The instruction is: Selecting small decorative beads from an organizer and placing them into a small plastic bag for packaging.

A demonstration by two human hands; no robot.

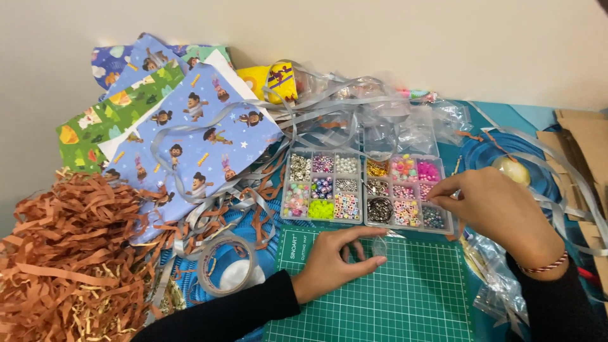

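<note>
We see the left hand point(332, 259) resting on the green gridded cutting mat point(405, 297), its thumb and forefinger curled toward each other around a small clear object point(378, 246) at the mat's 12 o'clock edge; whether they actually grip it we cannot tell. The right hand point(497, 212) hovers at the 3 o'clock side of the clear plastic bead organiser tray point(405, 193), fingertips point(437, 197) pressed together in a pinch over a compartment of small pink beads; the pinched thing is too small to make out. A second, similar clear bead box point(322, 187) sits touching the first at its 9 o'clock side. At 9 o'clock of the mat lies a roll of clear tape point(227, 265), with crinkled brown paper shreds point(69, 253) beyond. Blue cartoon-print wrapping paper point(202, 136) and tangled silver ribbon point(342, 111) lie toward 11 and 12 o'clock.
</note>
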